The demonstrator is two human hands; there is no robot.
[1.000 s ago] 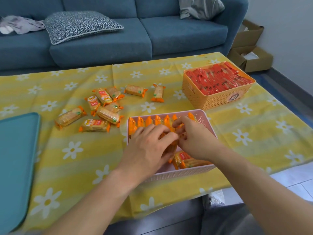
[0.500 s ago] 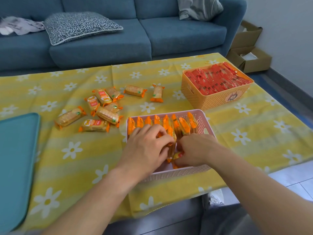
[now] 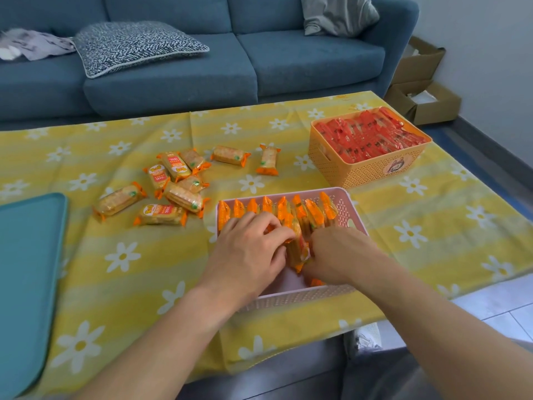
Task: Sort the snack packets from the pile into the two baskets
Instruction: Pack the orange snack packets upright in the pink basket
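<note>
Orange cracker packets (image 3: 298,246) stand in the pink basket (image 3: 344,207) at frame centre, pinched between the left hand (image 3: 248,252) and right hand (image 3: 340,252); loosening either side's fingers could topple the upright row.

Red panel on loose snack packets (image 3: 159,215) — print too blurred to read

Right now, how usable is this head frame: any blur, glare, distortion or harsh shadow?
Head view: even, soft daylight, no glare and no hard shadows; wide-angle bending shows at the edges, on the teal tray and the forearms; the crumpled cloth on the sofa looks smeared; both hands in the pink basket are sharp.
</note>
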